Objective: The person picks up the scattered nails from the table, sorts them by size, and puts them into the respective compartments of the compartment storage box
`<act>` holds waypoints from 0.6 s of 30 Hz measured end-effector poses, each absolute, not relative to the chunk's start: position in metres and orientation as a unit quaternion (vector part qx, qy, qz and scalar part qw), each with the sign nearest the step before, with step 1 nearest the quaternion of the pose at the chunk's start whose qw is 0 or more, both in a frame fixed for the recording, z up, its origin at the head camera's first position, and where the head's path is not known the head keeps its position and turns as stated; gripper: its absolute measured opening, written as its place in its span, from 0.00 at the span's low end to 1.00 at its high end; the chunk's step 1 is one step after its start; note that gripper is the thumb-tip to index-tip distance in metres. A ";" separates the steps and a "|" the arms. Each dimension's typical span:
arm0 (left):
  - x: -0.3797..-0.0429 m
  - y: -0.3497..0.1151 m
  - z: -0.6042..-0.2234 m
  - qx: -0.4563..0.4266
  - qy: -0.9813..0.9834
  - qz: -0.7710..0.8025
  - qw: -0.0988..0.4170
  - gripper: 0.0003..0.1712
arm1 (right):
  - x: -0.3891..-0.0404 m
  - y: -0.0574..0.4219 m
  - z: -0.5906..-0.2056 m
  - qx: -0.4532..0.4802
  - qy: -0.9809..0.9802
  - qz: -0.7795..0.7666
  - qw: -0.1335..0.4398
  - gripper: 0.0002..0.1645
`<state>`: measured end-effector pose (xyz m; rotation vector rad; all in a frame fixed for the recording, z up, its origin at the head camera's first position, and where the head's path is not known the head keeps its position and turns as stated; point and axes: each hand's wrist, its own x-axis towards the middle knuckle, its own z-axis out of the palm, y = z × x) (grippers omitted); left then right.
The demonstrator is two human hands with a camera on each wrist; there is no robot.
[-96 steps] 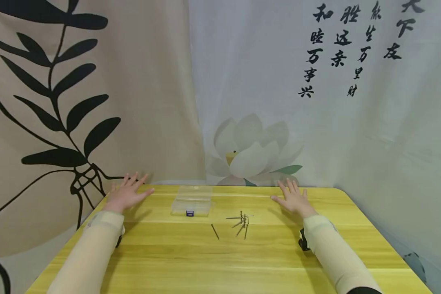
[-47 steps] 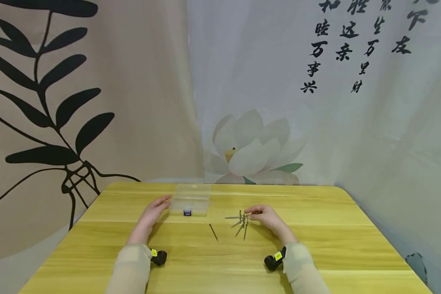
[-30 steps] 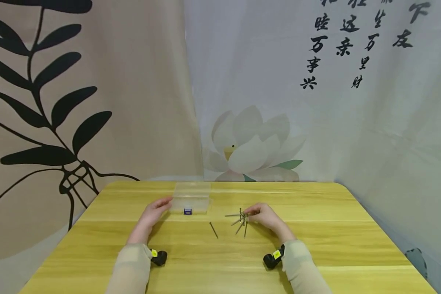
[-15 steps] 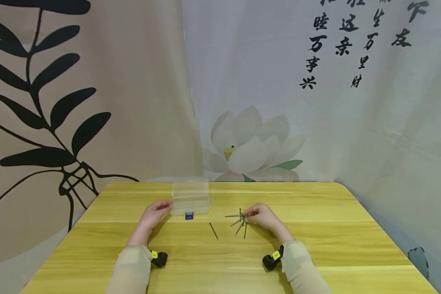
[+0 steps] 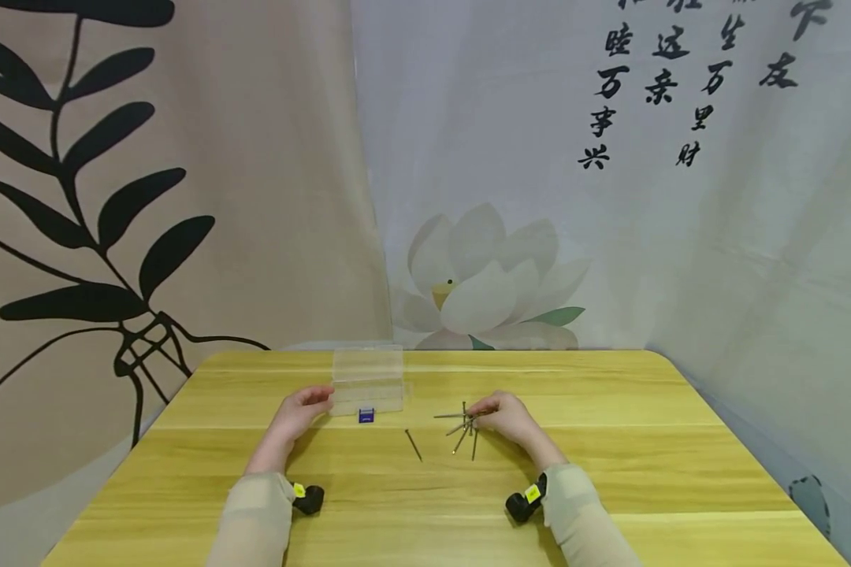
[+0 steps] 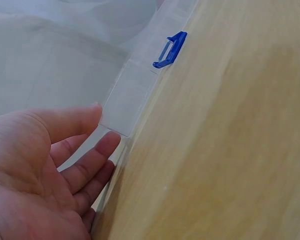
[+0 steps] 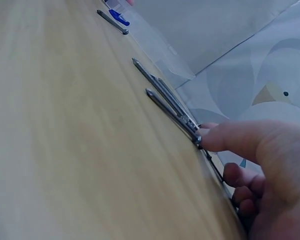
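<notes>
In the head view my left hand [image 5: 301, 413] is at the left side of a clear plastic box [image 5: 367, 370] with its lid raised. A small blue latch [image 5: 366, 416] is on its front. The left wrist view has the thumb and fingertips on either side of the box's near corner [image 6: 122, 105], pinching it. My right hand [image 5: 512, 419] reaches into a loose pile of metal nails [image 5: 459, 442]. Thumb and index finger pinch at a nail's head end in the right wrist view, among other nails [image 7: 172, 116]. Part of the pile is hidden by the fingers.
A single nail [image 5: 414, 446] lies apart, between the box and the pile. Everything rests on a yellow wood-grain table [image 5: 425, 512]. Behind its far edge hangs a printed curtain [image 5: 496, 197]. Each wrist carries a black camera.
Both hands came inward from the table's far corners: left to the box, right to the nails. The box's latch and lid then shifted slightly under the left hand. The last half second shows little movement.
</notes>
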<state>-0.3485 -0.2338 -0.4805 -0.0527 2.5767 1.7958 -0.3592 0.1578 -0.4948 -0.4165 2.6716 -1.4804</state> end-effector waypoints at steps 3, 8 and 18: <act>-0.349 -0.234 -0.481 -0.018 0.821 0.571 0.002 0.22 | -0.359 0.157 -0.494 -0.135 0.867 -0.479 0.033 0.09; -0.349 -0.234 -0.480 -0.016 0.823 0.568 0.003 0.21 | -0.360 0.157 -0.492 -0.135 0.872 -0.471 0.025 0.07; -0.349 -0.234 -0.480 -0.013 0.825 0.565 0.002 0.21 | -0.359 0.155 -0.494 -0.136 0.876 -0.463 0.009 0.04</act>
